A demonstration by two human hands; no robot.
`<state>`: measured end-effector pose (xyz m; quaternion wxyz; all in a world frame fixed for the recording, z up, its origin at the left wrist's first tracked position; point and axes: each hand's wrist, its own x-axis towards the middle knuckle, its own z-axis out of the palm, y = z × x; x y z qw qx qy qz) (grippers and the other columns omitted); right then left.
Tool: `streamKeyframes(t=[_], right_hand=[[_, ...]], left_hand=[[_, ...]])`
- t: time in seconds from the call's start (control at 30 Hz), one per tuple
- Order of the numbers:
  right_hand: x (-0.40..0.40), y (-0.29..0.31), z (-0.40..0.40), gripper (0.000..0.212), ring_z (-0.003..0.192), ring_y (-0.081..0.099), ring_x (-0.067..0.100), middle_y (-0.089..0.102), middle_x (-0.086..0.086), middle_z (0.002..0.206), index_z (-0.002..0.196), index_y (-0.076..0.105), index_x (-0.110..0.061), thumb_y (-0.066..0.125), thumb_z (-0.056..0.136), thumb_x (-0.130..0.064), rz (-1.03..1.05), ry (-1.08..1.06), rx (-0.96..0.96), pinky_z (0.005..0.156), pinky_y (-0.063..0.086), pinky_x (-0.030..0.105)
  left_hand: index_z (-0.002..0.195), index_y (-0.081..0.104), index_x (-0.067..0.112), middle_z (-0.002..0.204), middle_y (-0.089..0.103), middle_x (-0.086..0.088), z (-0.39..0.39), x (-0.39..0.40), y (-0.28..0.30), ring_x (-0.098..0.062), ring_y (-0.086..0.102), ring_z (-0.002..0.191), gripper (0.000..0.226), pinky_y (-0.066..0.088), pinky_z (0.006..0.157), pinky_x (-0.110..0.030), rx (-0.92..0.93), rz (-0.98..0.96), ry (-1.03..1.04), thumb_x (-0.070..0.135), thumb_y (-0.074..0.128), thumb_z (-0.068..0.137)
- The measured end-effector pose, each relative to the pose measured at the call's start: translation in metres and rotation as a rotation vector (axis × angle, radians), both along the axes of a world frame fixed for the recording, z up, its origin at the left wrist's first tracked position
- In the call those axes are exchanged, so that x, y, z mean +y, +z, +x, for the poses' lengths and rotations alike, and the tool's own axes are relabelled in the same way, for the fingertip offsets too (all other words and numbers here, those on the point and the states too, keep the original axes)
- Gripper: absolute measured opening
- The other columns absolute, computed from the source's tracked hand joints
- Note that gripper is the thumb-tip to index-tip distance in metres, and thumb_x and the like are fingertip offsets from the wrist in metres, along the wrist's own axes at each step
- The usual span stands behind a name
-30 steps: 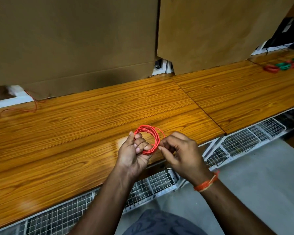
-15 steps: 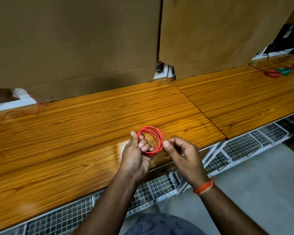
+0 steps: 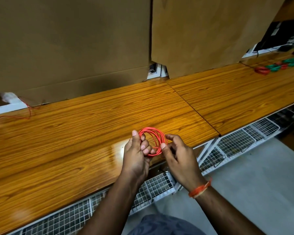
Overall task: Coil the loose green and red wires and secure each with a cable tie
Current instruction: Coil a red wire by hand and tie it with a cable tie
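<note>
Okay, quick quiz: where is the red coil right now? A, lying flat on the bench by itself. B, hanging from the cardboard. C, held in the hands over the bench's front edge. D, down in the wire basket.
C: the left hand grips the red coil while the right hand pinches its other side, above the front edge of the bench.

We look down on a long wooden worktop of glossy orange-brown grain, made of two panels that meet at a slanted seam just right of centre. Light from above glares off the varnish near its front edge. Two large sheets of brown cardboard stand along the back, a narrow gap between them showing a white frame. Below the front edge we see white wire-mesh trays, and beyond them a pale grey floor.
</note>
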<state>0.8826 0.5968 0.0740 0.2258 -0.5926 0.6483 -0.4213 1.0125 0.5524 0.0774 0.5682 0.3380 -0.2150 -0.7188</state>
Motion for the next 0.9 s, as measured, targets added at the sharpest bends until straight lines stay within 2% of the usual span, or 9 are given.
streamKeyframes(t=[0.1,0.2,0.33,0.4,0.53,0.6,0.7,0.8,0.9], right_hand=[[0.006,-0.002,-0.007,0.03,0.082,0.068,-0.002,0.072,-0.011,0.092,0.117,0.067,-0.019,0.065,0.097,-0.04,0.008,-0.074,-0.08,0.069,0.058,0.021],[0.007,-0.003,-0.019,0.028,0.079,0.069,0.005,0.073,-0.007,0.085,0.099,0.07,-0.023,0.07,0.089,-0.049,0.04,-0.115,-0.189,0.07,0.06,0.028],[-0.001,-0.009,-0.044,0.015,0.085,0.074,0.029,0.075,0.007,0.085,0.09,0.07,-0.013,0.077,0.09,-0.026,0.097,-0.147,-0.475,0.079,0.062,0.048],[-0.006,-0.012,-0.06,0.01,0.085,0.073,0.035,0.075,0.01,0.084,0.09,0.069,-0.012,0.076,0.092,-0.018,0.083,-0.153,-0.542,0.08,0.061,0.057],[-0.013,-0.01,-0.101,0.004,0.083,0.075,0.024,0.076,0.005,0.083,0.094,0.069,-0.013,0.073,0.094,-0.012,0.037,-0.208,-0.592,0.079,0.063,0.048],[-0.015,-0.011,-0.13,0.004,0.083,0.075,0.019,0.076,0.002,0.083,0.095,0.07,-0.013,0.073,0.094,-0.011,0.004,-0.232,-0.591,0.075,0.063,0.038],[-0.017,-0.014,-0.174,0.005,0.079,0.072,0.009,0.075,-0.001,0.082,0.093,0.07,-0.011,0.071,0.094,-0.006,-0.062,-0.266,-0.568,0.07,0.058,0.024],[-0.02,-0.015,-0.223,0.005,0.081,0.073,0.013,0.076,-0.002,0.084,0.092,0.071,-0.014,0.071,0.095,-0.01,-0.109,-0.294,-0.562,0.073,0.059,0.03],[-0.024,-0.016,-0.271,0.007,0.081,0.073,0.013,0.076,-0.005,0.084,0.093,0.073,-0.018,0.07,0.096,-0.013,-0.146,-0.315,-0.547,0.073,0.06,0.032]], left_hand=[[0.084,0.048,0.013,0.054,0.035,0.006,-0.007,0.003,-0.001,-0.005,0.035,0.045,0.039,0.043,0.053,-0.023,-0.048,-0.039,-0.018,0.041,0.037,0.108],[0.082,0.047,0.013,0.054,0.034,0.007,-0.02,0.003,-0.004,-0.006,0.035,0.045,0.04,0.04,0.054,-0.024,-0.083,-0.071,-0.055,0.042,0.036,0.108],[0.081,0.047,0.013,0.053,0.035,0.007,-0.048,0.0,-0.005,-0.006,0.034,0.046,0.041,0.04,0.052,-0.024,-0.128,-0.081,-0.098,0.043,0.037,0.108],[0.083,0.047,0.013,0.053,0.035,0.007,-0.066,-0.002,-0.004,-0.006,0.034,0.046,0.04,0.04,0.051,-0.022,-0.119,-0.039,-0.105,0.042,0.036,0.108],[0.084,0.048,0.013,0.054,0.034,0.007,-0.114,-0.011,-0.001,-0.005,0.034,0.045,0.039,0.041,0.05,-0.021,-0.103,0.013,-0.081,0.042,0.037,0.108],[0.083,0.048,0.013,0.053,0.035,0.006,-0.145,-0.015,-0.001,-0.006,0.035,0.044,0.04,0.042,0.052,-0.023,-0.12,0.025,-0.075,0.042,0.037,0.108],[0.075,0.046,0.014,0.053,0.04,0.003,-0.197,-0.017,0.002,-0.01,0.04,0.046,0.046,0.043,0.057,-0.028,-0.252,-0.015,-0.074,0.045,0.037,0.108],[0.075,0.049,0.012,0.06,0.05,-0.004,-0.251,-0.021,-0.007,-0.013,0.05,0.054,0.049,0.046,0.058,-0.03,-0.49,-0.147,0.004,0.045,0.036,0.109],[0.083,0.061,0.01,0.073,0.066,-0.012,-0.301,-0.024,-0.019,-0.022,0.063,0.068,0.052,0.054,0.069,-0.041,-0.646,-0.211,0.089,0.052,0.038,0.106]])
